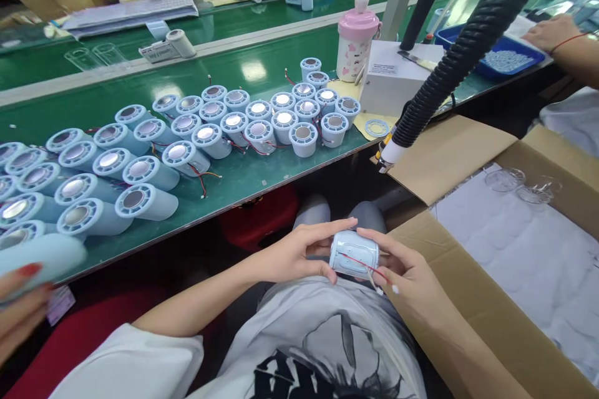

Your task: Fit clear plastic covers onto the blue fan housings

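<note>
Above my lap I hold a light blue cylindrical housing (354,254) between both hands, lying on its side. A clear sleeve seems to surround it, and a thin red wire with white plug ends runs across it. My left hand (311,252) grips its left end, thumb below and fingers above. Around the right end curl the fingers of my right hand (406,268), close to the plugs. On the green bench ahead stand many similar blue cylinders (181,156) with round metallic discs on top and short wires at their sides.
At my right an open cardboard box (449,262) holds white sheeting and clear rings. A black flexible hose (444,75) hangs over the bench edge near a pink-lidded cup (358,43) and a white box (393,78). A co-worker's hand (23,305) holds a blue cylinder at far left.
</note>
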`<state>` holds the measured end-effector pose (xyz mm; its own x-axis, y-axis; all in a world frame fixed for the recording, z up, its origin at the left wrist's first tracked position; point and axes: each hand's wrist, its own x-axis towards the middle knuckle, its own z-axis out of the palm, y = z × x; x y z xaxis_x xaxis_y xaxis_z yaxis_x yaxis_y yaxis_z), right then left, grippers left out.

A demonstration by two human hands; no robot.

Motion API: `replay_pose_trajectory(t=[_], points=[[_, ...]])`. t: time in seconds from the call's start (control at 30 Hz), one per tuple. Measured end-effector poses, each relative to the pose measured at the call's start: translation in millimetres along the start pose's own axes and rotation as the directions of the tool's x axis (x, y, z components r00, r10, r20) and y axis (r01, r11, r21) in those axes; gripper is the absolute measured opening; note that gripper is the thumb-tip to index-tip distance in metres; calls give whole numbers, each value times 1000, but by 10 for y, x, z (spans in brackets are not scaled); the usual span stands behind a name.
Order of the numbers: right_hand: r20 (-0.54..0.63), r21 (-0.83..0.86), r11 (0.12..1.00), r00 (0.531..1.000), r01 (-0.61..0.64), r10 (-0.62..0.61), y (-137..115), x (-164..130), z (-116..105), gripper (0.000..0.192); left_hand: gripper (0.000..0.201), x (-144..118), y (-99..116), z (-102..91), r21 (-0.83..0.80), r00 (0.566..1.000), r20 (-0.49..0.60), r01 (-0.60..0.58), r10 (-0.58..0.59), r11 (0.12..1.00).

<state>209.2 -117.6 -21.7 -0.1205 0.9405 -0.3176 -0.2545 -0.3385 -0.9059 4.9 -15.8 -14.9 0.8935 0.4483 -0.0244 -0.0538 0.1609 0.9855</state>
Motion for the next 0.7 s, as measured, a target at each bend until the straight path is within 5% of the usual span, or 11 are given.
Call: replay_pose_trajectory(t=[0.13, 0.3, 0.4, 0.6, 0.7], points=[[9, -31, 999, 1000, 30, -29, -11, -16, 28, 49, 85, 25, -37, -26, -13, 1000, 17, 5, -5, 1000], [-10, -277, 899, 935, 338, -355, 62, -3, -40, 64, 79, 123, 40, -47, -42, 1000, 16, 20, -19, 999], [-51, -327, 850, 891, 412, -451, 67, 21, -77, 59, 70, 198, 113, -5, -10, 1000, -31, 5, -5, 1000], [-54, -172, 905, 913, 390, -404, -121, 39, -67, 69, 68, 324, 213, 99, 70, 979, -111, -163, 170, 984], [-68, -200, 900, 910, 388, -408, -187, 27, -97, 58, 71, 343, 255, 93, 133, 975, -110, -180, 195, 975]])
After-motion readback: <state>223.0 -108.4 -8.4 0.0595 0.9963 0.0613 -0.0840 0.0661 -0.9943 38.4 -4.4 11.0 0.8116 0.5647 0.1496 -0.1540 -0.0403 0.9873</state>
